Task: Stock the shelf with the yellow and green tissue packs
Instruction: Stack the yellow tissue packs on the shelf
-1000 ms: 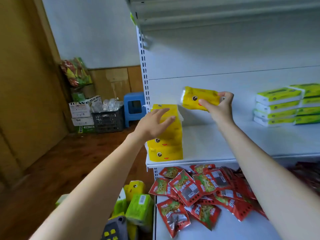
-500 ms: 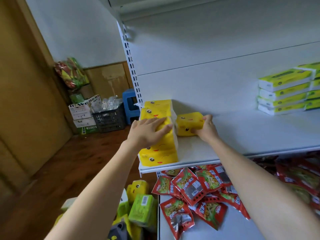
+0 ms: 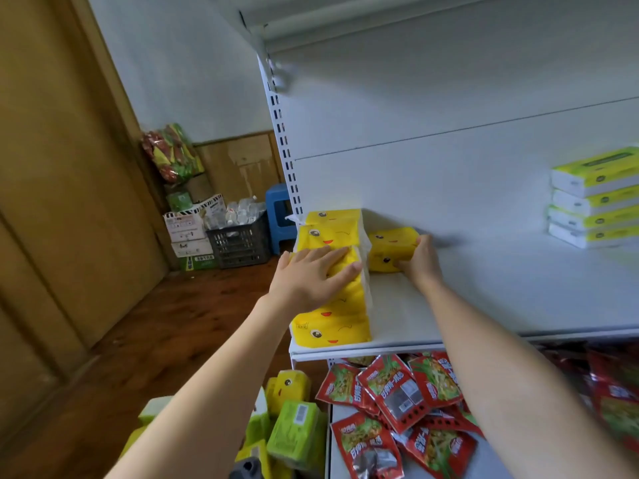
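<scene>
A row of yellow tissue packs (image 3: 332, 319) with cartoon faces fills the left end of the white shelf (image 3: 484, 305). My left hand (image 3: 311, 276) lies flat on top of that row, fingers straight. Just right of the row, near the back wall, a single yellow tissue pack (image 3: 389, 248) rests on the shelf, and my right hand (image 3: 420, 262) grips its right end. Green and white tissue packs (image 3: 594, 198) are stacked at the shelf's right end. More yellow and green tissue packs (image 3: 290, 420) lie below on the left.
Red snack packets (image 3: 397, 406) cover the lower shelf. A perforated upright (image 3: 281, 133) bounds the shelf's left side, with another shelf board above. On the wooden floor behind stand a black crate (image 3: 238, 242), cardboard boxes (image 3: 188, 233) and a blue stool (image 3: 278, 216).
My right hand brought the single yellow pack down from mid-air onto the shelf beside the row. My left hand stayed on top of the row.
</scene>
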### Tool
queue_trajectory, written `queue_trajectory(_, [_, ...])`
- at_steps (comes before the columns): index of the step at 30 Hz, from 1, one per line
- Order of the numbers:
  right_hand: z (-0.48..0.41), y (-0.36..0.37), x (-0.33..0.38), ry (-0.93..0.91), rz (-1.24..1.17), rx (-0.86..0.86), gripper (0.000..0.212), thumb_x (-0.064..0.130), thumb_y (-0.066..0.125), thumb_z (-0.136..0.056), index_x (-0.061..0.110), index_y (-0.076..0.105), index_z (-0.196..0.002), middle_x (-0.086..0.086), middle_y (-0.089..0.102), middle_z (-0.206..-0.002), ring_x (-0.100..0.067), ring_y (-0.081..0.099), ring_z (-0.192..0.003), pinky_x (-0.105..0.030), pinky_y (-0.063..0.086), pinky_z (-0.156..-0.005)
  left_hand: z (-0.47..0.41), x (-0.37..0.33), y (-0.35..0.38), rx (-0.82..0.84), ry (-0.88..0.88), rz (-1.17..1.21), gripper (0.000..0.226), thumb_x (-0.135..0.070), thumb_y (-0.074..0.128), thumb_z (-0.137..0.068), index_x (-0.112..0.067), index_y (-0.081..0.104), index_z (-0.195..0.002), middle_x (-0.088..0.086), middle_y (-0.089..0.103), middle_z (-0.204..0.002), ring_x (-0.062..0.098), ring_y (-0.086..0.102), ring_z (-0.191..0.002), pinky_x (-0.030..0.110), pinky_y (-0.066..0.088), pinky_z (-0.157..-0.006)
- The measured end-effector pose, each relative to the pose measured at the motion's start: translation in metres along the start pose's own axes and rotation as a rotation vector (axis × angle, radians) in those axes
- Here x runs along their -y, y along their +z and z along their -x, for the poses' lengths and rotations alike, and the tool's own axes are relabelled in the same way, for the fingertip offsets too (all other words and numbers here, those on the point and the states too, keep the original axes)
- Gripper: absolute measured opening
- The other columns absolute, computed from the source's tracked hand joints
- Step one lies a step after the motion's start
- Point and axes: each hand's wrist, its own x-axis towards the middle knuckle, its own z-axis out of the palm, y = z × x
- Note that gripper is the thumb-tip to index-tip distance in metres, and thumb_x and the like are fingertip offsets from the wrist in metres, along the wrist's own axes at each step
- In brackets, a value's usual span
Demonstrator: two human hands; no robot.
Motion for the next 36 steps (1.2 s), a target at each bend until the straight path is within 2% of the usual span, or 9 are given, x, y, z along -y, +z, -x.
queue_trajectory(5, [-0.002,-0.002,0.003,0.017,0.249,0.002,0.066,0.018,0.073,-0.077,0.005,0.036,-0.131,-0.023,0.041,-0.136,-0.038,0.039,-0.126,-0.04,0.035,-0.099,0.006,-0.003,-0.002,-0.114,-0.044,0.039,0.066,-0.07,0.023,-0.087,-0.036,0.034,-0.142,0.004,0.033,-0.144,0.026,0.034,-0.133,0.048,0.016,-0.114])
queue_trajectory(8, [0.006,-0.013,0.005,-0.141,0.308,-0.035,0.062,0.015,0.066,-0.082,0.007,0.036,-0.136,-0.021,0.04,-0.137,-0.034,0.031,-0.13,-0.035,0.027,-0.104,0.006,-0.002,-0.006,-0.14,-0.048,0.077,0.072,-0.073,0.023,-0.084,-0.034,0.035,-0.142,0.003,0.036,-0.144,0.024,0.033,-0.135,0.051,0.015,-0.114])
queue_trajectory(14, [0.051,-0.035,0.066,-0.226,-0.069,-0.122,0.052,0.018,0.056,-0.09,0.013,0.036,-0.137,-0.013,0.038,-0.139,-0.028,0.033,-0.13,-0.034,0.03,-0.103,0.021,0.011,-0.017,-0.242,-0.013,0.185,0.063,-0.064,0.029,-0.09,-0.027,0.041,-0.14,0.002,0.044,-0.142,0.022,0.039,-0.133,0.049,0.024,-0.112])
queue_trajectory(18, [0.102,-0.029,0.124,-0.437,-0.285,-0.198,0.049,0.016,0.059,-0.087,0.01,0.042,-0.132,-0.01,0.048,-0.132,-0.022,0.044,-0.124,-0.025,0.033,-0.094,0.052,0.039,-0.018,-0.345,-0.065,0.347,0.054,-0.05,0.036,-0.096,-0.02,0.042,-0.14,0.005,0.045,-0.142,0.022,0.04,-0.132,0.039,0.033,-0.108])
queue_trajectory(21, [0.157,-0.004,0.15,-0.603,-0.33,-0.163,0.049,0.015,0.061,-0.084,0.007,0.044,-0.13,-0.01,0.052,-0.13,-0.019,0.048,-0.12,-0.023,0.036,-0.097,0.086,0.068,-0.009,-0.389,-0.116,0.376,0.049,-0.043,0.038,-0.098,-0.018,0.042,-0.14,0.004,0.046,-0.142,0.021,0.041,-0.132,0.034,0.035,-0.105])
queue_trajectory(24, [0.21,0.04,0.157,-0.695,-0.331,-0.044,0.049,0.015,0.061,-0.085,0.006,0.045,-0.131,-0.008,0.051,-0.132,-0.016,0.046,-0.122,-0.011,0.032,-0.098,0.128,0.104,0.008,-0.374,-0.204,0.402,0.048,-0.041,0.038,-0.098,-0.018,0.041,-0.14,0.004,0.046,-0.142,0.021,0.041,-0.132,0.035,0.035,-0.105])
queue_trajectory(26, [0.245,0.079,0.15,-0.666,-0.334,0.057,0.049,0.016,0.062,-0.086,0.008,0.046,-0.131,-0.007,0.052,-0.132,-0.016,0.047,-0.123,-0.017,0.034,-0.101,0.162,0.129,0.025,-0.346,-0.293,0.431,0.046,-0.038,0.038,-0.099,-0.018,0.042,-0.14,0.005,0.046,-0.142,0.022,0.041,-0.132,0.035,0.034,-0.106])
queue_trajectory(32, [0.361,0.192,0.073,-0.389,-0.195,0.574,0.053,0.021,0.062,-0.087,0.018,0.041,-0.136,-0.004,0.045,-0.134,-0.015,0.043,-0.125,-0.026,0.037,-0.101,0.282,0.201,0.116,-0.051,-0.576,0.41,0.046,-0.04,0.037,-0.099,-0.02,0.039,-0.14,0.003,0.046,-0.142,0.022,0.044,-0.129,0.037,0.042,-0.097])
queue_trajectory(36, [0.411,0.224,0.017,-0.265,-0.104,0.781,0.056,0.024,0.063,-0.088,0.021,0.038,-0.138,-0.004,0.041,-0.138,-0.017,0.039,-0.129,-0.028,0.035,-0.102,0.337,0.237,0.157,0.11,-0.68,0.408,0.047,-0.043,0.036,-0.099,-0.021,0.038,-0.14,0.002,0.045,-0.141,0.023,0.046,-0.125,0.038,0.043,-0.095])
